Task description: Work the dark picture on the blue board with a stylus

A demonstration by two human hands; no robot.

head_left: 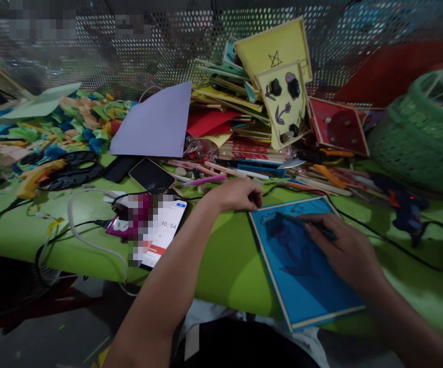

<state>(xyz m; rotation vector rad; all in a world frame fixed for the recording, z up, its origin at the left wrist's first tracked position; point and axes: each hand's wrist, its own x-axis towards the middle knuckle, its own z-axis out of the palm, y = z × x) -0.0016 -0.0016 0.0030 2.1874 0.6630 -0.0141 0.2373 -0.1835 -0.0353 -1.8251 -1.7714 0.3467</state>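
A blue panel (305, 286) with a thin wooden frame lies flat on the green table (225, 255) in front of me, with dark line drawing on it. My right hand (344, 250) rests on the panel and grips a dark pen (294, 220) whose tip touches the drawing near the panel's upper left. My left hand (240, 194) is curled into a loose fist, and its fingertips press on the table at the panel's top left corner.
A phone (165, 230) showing a timer lies left of my arm, with cables and a second dark phone (152, 175). Pens, sticks and stacked framed panels crowd the back. A green basket (424, 128) stands right; a yellow glue gun (37, 176) lies at the left.
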